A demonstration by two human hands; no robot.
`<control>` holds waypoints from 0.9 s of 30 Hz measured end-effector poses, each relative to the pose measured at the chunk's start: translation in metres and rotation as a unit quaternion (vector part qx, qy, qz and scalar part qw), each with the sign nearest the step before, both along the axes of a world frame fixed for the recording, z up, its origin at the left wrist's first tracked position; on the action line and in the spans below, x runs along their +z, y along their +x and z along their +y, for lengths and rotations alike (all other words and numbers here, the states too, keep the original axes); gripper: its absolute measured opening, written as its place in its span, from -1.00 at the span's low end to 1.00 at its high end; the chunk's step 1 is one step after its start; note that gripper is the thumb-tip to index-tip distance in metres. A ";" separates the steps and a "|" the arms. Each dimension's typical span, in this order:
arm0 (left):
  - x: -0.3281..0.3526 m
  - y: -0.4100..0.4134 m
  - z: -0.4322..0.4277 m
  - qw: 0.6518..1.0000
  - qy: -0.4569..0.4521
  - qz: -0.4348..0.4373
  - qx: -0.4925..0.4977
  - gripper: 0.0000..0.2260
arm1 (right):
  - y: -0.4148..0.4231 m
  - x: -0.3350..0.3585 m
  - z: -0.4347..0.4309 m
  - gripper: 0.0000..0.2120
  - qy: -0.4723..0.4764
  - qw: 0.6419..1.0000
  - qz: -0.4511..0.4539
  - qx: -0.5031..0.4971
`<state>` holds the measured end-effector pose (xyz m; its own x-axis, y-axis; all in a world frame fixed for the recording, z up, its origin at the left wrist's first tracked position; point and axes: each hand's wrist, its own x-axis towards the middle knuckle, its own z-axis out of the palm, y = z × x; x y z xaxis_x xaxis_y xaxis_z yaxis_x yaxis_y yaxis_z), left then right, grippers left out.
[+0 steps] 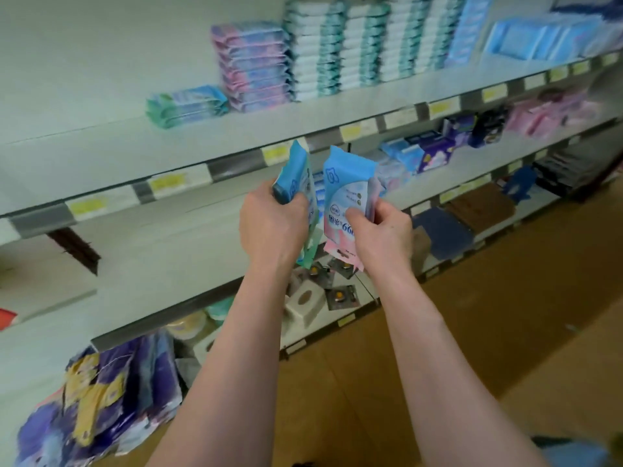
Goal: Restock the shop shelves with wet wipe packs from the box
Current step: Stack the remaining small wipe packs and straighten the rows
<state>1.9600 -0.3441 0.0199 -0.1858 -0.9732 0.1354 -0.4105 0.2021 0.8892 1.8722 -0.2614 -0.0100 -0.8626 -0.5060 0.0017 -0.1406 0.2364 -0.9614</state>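
Purple-wrapped bags [94,399] lean at the foot of the shelving on my far left. Higher up, on the upper shelf [101,203], a low pile of green-and-blue packs [185,104] lies just beside a taller pink-and-purple stack [253,65], with white-and-teal stacks [354,45] next along. In front of the shelves I see my left hand [273,224], fingers curled round a blue-and-green wet wipe pack [296,176] held upright; whether it grips one pack or several I cannot tell. Just beside it my right hand [381,230] pinches a blue-and-pink wet wipe pack [347,193], thumb pressed on its printed face. Both packs are up in the air, near each other, resting on no shelf. Far right, brown and blue cloths [478,207] lie on a lower shelf.
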 end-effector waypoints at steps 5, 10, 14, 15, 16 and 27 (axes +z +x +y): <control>0.012 0.017 -0.035 0.999 -0.020 0.028 0.038 -0.93 | 0.007 0.014 -0.046 -0.86 0.002 0.999 0.008 0.047; 0.033 0.019 -0.065 0.994 -0.051 0.054 0.075 -0.89 | 0.003 0.037 -0.088 -0.91 -0.027 0.994 0.041 0.099; 0.048 0.012 -0.089 0.989 -0.060 0.088 0.102 -0.95 | -0.011 0.056 -0.122 -0.88 -0.060 0.985 0.070 0.146; 0.052 0.008 -0.097 0.988 -0.052 0.100 0.104 -0.93 | -0.017 0.061 -0.132 -0.85 -0.066 0.983 0.073 0.157; 0.055 0.003 -0.106 0.987 -0.040 0.114 0.107 -0.91 | -0.025 0.065 -0.142 -0.83 -0.076 0.980 0.072 0.167; 0.090 -0.027 -0.195 0.924 0.029 0.326 0.196 -0.89 | -0.124 0.098 -0.246 -0.89 -0.142 0.957 -0.133 0.214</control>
